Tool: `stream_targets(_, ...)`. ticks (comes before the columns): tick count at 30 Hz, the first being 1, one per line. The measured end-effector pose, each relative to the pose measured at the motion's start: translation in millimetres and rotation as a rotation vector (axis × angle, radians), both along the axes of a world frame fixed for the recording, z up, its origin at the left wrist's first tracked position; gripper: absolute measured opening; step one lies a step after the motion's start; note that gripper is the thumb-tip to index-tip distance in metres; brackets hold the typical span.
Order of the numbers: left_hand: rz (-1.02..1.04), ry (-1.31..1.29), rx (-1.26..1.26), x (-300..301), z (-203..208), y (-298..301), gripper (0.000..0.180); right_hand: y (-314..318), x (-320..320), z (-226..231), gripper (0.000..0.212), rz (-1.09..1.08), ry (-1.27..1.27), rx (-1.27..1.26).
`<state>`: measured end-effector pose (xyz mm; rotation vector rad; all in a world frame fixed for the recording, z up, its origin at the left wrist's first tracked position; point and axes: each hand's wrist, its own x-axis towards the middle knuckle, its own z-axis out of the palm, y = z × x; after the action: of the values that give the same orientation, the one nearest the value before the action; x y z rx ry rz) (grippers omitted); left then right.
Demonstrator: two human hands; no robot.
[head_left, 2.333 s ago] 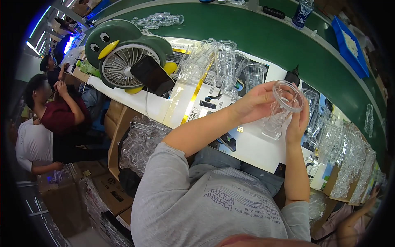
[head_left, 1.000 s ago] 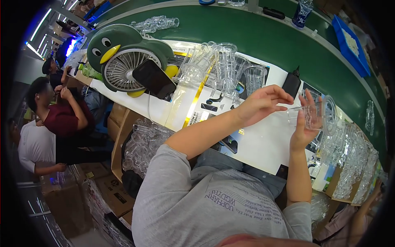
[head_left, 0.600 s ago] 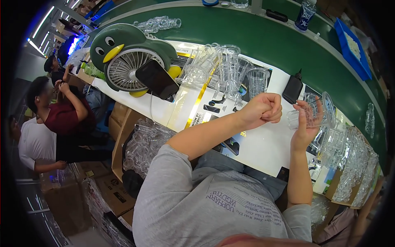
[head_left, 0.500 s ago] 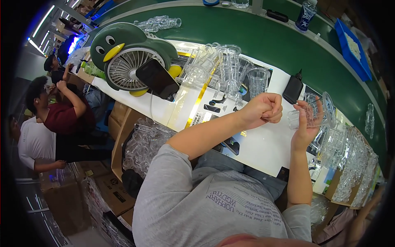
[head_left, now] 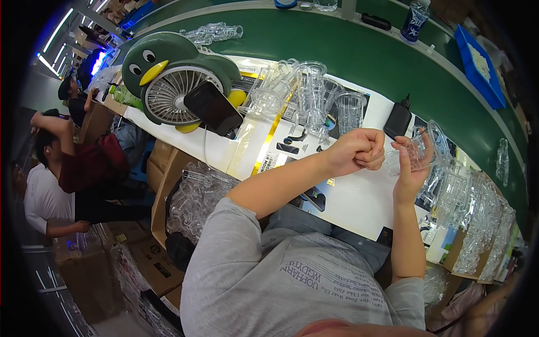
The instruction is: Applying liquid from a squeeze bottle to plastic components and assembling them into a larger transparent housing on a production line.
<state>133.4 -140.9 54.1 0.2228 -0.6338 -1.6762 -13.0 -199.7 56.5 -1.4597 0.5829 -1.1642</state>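
Note:
My right hand [head_left: 414,171] grips a clear plastic cup-shaped part [head_left: 437,145] with a wide round rim, tilted above the table. Its narrow end points toward my left hand [head_left: 359,151], which is curled closed a short way to the left. Whatever those fingers may hold is hidden. Beyond my left hand stand several similar clear plastic parts [head_left: 314,92], grouped on the printed sheets. Close by lies a black bottle-like object with a pointed tip [head_left: 397,119].
A green penguin-shaped fan [head_left: 179,92] with a phone [head_left: 213,108] leaning on it stands at the left. Clear parts fill a box [head_left: 163,213] at lower left and pile up [head_left: 477,224] at right. A blue tray [head_left: 480,67] sits far right. Co-workers [head_left: 50,185] sit at left.
My right hand has shifted slightly left with the clear part, turning it and bringing it nearer my left hand. My left hand has hardly moved. A co-worker at left has raised an arm.

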Motion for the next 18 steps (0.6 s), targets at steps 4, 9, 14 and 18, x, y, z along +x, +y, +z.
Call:
stream_targets(4, -0.062, 0.037, -0.027, -2.1, -1.4, -6.3, 0.010, -7.0, -5.0, -4.5, 0.050, -0.004, 0.009, -0.018)
stream_targets(9, 0.000, -0.083, -0.061, 1.4, -0.5, -8.7, 0.016, -11.5, 1.8, -12.6, 0.053, 0.031, -0.064, 0.011)
stream_targets(14, 0.014, -0.064, -0.023, -2.2, 5.5, -1.4, 0.023, -15.6, 1.8, -19.0, 0.042, 0.032, 0.078, -0.055)
stream_targets(18, -0.026, -0.020, 0.013, -8.6, 6.4, -1.0, 0.026, -7.5, -3.8, -5.4, 0.054, 0.094, 0.023, 0.080)
